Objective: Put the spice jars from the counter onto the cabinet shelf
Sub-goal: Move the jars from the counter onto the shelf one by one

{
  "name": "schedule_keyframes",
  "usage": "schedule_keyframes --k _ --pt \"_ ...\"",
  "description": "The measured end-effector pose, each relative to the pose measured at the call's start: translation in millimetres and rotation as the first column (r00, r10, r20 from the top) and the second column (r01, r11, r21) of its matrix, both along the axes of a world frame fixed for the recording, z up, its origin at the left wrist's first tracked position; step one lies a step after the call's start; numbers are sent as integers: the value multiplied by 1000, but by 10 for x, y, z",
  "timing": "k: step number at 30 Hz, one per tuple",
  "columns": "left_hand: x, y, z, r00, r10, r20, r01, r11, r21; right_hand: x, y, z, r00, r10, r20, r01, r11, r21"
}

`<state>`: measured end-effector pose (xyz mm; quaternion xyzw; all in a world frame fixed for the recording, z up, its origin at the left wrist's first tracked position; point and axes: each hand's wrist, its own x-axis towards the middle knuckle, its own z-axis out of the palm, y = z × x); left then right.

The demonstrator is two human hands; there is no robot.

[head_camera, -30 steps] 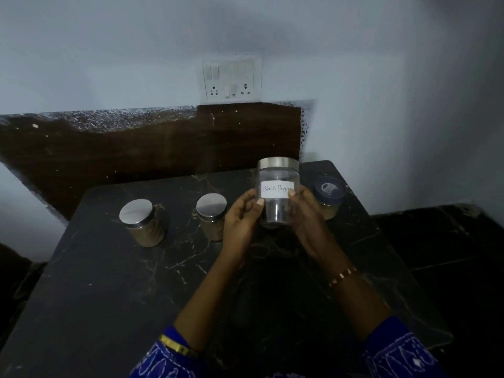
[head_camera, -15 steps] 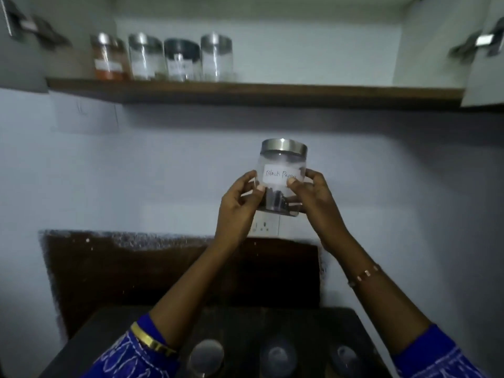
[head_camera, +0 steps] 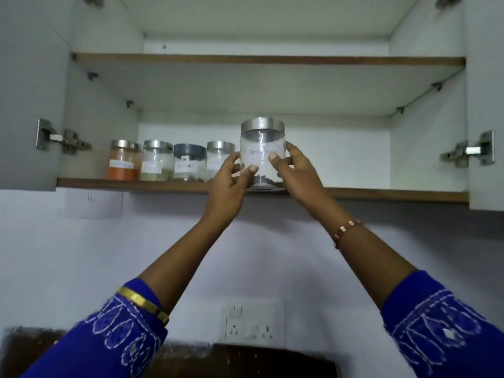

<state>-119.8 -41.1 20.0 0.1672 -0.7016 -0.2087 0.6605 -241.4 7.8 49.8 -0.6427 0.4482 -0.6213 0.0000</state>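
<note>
Nearest the camera, 2 blue embroidered sleeves [head_camera: 114, 336] are reaching up from the bottom corners, the left one showing a gold bangle [head_camera: 143, 304] at its cuff. Between them, low on the wall, a white socket plate [head_camera: 255, 320] is sitting above a dark brown backsplash [head_camera: 245, 361]. Further up the right forearm a beaded bracelet [head_camera: 346, 229] is circling the wrist.

Both hands are meeting around the jar [head_camera: 263, 156], a clear one with a steel lid and a white handwritten label reading "Black Pepper", dark grains lying in its bottom. The left hand [head_camera: 229, 184] is curling its fingers onto the jar's left side, thumb on the front; the right hand [head_camera: 296, 173] is clasping the right side, thumb pressing on the label. The jar is standing upright at the front edge of the lower shelf [head_camera: 381, 193], its base level with the board; whether it is resting there or just clear, I cannot tell.

Behind and left, 4 more jars are lining up on that shelf: an orange jar [head_camera: 124, 160], a pale jar [head_camera: 156, 162], a dark-lidded jar [head_camera: 188, 163] and a 4th jar [head_camera: 218, 159], partly hidden by the left hand. Above, an upper shelf [head_camera: 270, 60] is spanning the cabinet, with door hinges [head_camera: 61, 139] showing at each side.
</note>
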Motion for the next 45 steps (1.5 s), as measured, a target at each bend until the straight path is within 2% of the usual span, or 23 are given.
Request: schedule_keyframes --k 5,10,13,15,17,23,29,34,38,42,45 --pt "-46 -307 342 991 130 43 -128 991 -44 -34 -315 230 992 -66 -104 60 997 -56" --pt "-130 -595 421 946 236 222 -239 971 -13 -148 -584 271 979 -126 -159 125 992 -18" --pt "-182 -740 458 875 340 344 -355 934 -20 -206 -755 262 947 -226 -228 245 968 60" --pt "-230 -821 475 795 436 422 -468 883 -31 -228 -864 272 887 -354 -297 388 920 63" --pt "-267 -884 519 716 496 492 -551 833 -38 -237 -939 311 845 -414 -339 466 880 88" --pt "-275 -1027 731 594 368 715 -503 864 -26 -233 -1100 449 795 -420 -438 543 815 203" --pt "-251 -1129 854 468 293 834 -578 815 38 -194 -1094 553 765 -303 -568 547 770 327" --pt "-237 -1241 877 426 290 857 -598 801 26 -218 -1162 580 744 -252 -619 556 747 365" --pt "-260 -1267 859 454 330 828 -592 806 3 -227 -1205 563 780 -264 -568 516 785 343" --pt "-279 -1211 806 566 396 723 -565 825 -9 -250 -1207 470 817 -366 -446 484 855 185" --pt "-272 -1169 674 623 587 516 -638 764 -98 -222 -1141 379 805 -481 -348 515 857 5"
